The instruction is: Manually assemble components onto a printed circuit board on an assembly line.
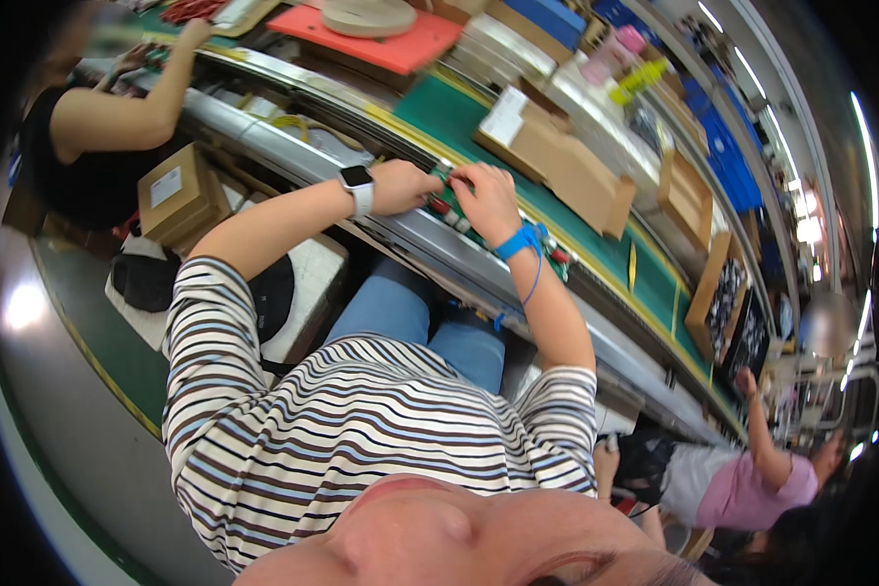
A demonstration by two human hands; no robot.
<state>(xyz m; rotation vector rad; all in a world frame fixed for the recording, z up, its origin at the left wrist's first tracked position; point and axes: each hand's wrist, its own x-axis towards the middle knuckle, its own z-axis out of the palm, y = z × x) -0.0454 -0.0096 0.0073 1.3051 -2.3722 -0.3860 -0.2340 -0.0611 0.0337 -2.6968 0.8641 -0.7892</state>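
In front of me, at the rail of the bench, both hands meet over a small green circuit board (446,202) with red parts on it. My left hand (400,188), below a watch with a white band, is closed on the board's left side. My right hand (488,202), with a blue wrist strap (519,241), has its fingers curled down onto the board. What sits under the right fingertips is hidden. Further along the rail, beside my right forearm, lies another board with red parts (559,256).
Beyond the rail runs a green work surface (439,109) holding an opened cardboard box (557,161). A red board (366,39) carries a round reel. Brown cartons (178,195) stand at my left. Co-workers sit to the left and right along the line.
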